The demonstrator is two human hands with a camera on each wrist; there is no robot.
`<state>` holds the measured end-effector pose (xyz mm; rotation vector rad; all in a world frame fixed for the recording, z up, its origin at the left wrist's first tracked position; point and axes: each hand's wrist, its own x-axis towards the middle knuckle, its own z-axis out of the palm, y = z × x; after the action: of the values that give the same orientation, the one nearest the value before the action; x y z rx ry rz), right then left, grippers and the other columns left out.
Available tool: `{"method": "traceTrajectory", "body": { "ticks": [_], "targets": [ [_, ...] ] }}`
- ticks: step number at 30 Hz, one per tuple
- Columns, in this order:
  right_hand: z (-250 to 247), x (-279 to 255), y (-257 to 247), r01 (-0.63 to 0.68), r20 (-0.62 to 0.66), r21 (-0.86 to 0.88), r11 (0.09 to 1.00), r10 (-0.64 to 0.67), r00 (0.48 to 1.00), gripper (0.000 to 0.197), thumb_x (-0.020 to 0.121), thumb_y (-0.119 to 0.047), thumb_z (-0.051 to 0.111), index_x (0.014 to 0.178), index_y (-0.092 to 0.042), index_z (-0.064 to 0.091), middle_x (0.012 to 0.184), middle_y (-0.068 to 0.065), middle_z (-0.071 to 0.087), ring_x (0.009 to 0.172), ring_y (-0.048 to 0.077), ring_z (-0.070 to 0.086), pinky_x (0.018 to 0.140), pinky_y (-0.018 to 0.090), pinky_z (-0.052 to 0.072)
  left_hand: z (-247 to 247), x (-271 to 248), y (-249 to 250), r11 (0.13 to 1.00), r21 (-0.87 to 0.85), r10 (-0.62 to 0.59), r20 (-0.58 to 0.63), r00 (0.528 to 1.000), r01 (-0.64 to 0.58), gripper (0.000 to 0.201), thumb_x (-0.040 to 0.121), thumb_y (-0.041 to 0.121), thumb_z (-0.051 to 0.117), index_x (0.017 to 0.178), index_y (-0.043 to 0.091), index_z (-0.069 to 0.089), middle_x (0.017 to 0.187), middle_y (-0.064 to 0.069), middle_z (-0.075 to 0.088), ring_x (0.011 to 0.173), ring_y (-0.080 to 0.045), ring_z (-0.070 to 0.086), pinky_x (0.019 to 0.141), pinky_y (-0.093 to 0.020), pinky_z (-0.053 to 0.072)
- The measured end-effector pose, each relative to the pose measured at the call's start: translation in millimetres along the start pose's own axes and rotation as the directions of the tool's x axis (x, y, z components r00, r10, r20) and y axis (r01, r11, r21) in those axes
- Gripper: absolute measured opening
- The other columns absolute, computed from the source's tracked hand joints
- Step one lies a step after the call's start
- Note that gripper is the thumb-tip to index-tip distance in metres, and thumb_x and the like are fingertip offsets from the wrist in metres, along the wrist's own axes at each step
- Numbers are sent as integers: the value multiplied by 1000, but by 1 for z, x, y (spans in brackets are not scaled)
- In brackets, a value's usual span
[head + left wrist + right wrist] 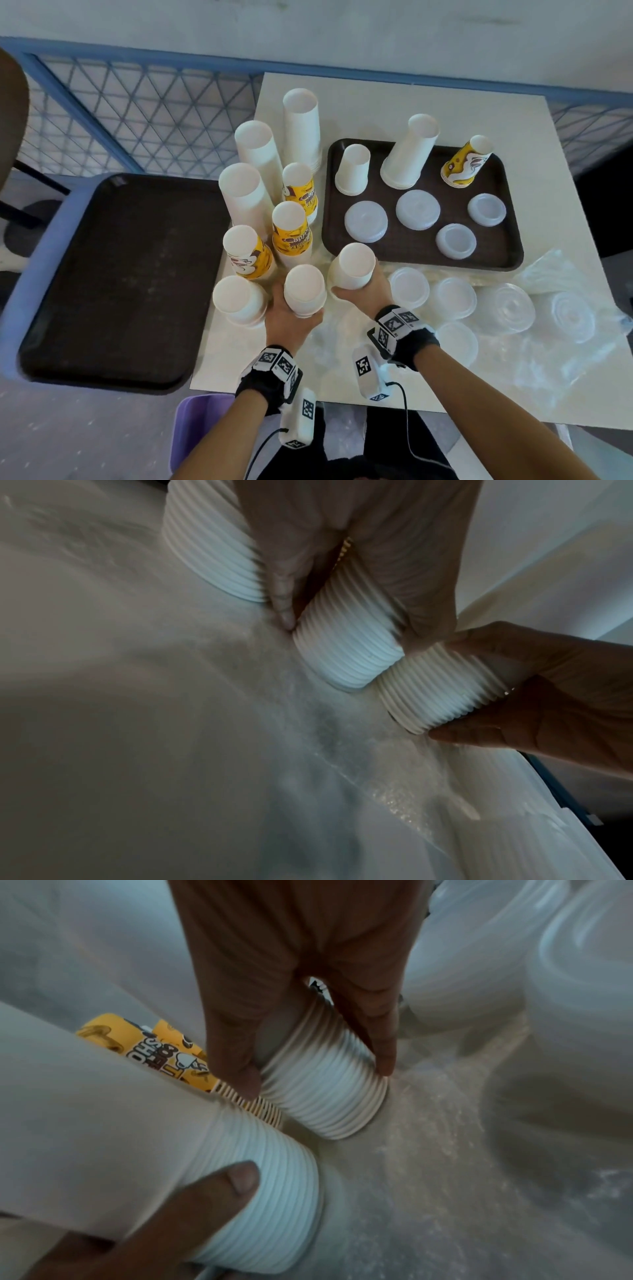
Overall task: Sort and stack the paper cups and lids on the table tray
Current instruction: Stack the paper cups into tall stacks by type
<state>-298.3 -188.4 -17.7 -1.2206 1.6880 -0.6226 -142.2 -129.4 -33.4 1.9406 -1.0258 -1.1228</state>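
- left hand [291,322] grips a white cup stack [304,289]; right hand [364,289] grips another white stack [352,265]
- yellow cups [291,228] bear blurred, unreadable print
- brown tray [510,219] lies near the surface's far edge

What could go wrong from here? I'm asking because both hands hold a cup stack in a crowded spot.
1. The left hand and right hand grip white cup stacks that touch at their rims; lifting either may drag the other.
2. The yellow cup stacks stand close behind and could topple.
3. The plastic wrap underneath may let stacks slide.
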Motion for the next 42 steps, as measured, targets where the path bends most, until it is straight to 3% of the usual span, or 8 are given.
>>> {"method": "traceTrajectory", "body": {
  "ticks": [7,10,15,18,22,28,35,42],
  "targets": [
    [-14,-10,-13,19,60,51,999,-22,998,79,61,-14,85,128,-13,42,115,-1,56,105,16,54,83,22,40,10,-6,-2,997,25,68,-59,996,-67,73,54,34,81,112,8,47,94,-6,56,91,-29,58,71,-23,38],
    [-39,-14,-21,48,78,81,996,-54,995,75,61,-11,85,124,-14,45,101,-11,57,90,5,55,70,9,41,11,-14,4,996,-1,89,-99,991,-90,81,45,39,78,117,13,51,100,13,57,96,-17,57,80,-16,37],
    [-103,-1,-52,190,-9,141,972,-190,982,64,61,-6,84,110,-26,48,97,-19,53,90,-6,54,78,8,43,23,-18,51,966,-162,192,-68,979,-201,73,41,40,76,108,45,45,100,35,56,96,13,53,84,-6,42],
    [-142,17,-71,295,-72,149,944,-288,955,58,65,-1,81,95,-35,44,92,-22,51,82,-21,53,71,2,43,45,5,107,941,-109,303,-139,943,-319,74,46,34,83,112,31,49,98,30,54,91,16,49,80,5,34],
    [-183,44,-81,305,-114,199,931,-288,951,52,67,-1,79,104,-23,50,95,-11,57,80,-18,55,69,1,44,63,56,175,926,-28,366,-180,913,-376,80,57,39,83,122,7,48,110,5,58,99,-3,51,80,-3,36],
    [-206,69,-102,309,-125,190,932,-289,949,83,47,-39,83,119,-11,52,114,7,62,107,20,59,95,40,49,81,120,232,963,4,266,-191,945,-270,79,67,28,80,129,14,35,118,-3,58,109,-22,55,80,-16,34],
    [-223,92,-149,361,-73,197,912,-353,933,67,56,-20,86,114,-12,55,99,-5,62,93,3,61,83,29,53,106,160,217,979,53,204,-167,965,-198,78,64,21,80,127,12,36,118,-6,58,109,-26,54,81,-24,37],
    [-208,115,-191,313,2,226,922,-322,947,78,46,-30,83,117,-14,55,106,-2,66,99,13,63,85,43,55,118,183,187,988,56,152,-156,976,-145,81,58,20,84,125,7,40,123,-10,56,113,-31,53,86,-32,44]
  ]
}}
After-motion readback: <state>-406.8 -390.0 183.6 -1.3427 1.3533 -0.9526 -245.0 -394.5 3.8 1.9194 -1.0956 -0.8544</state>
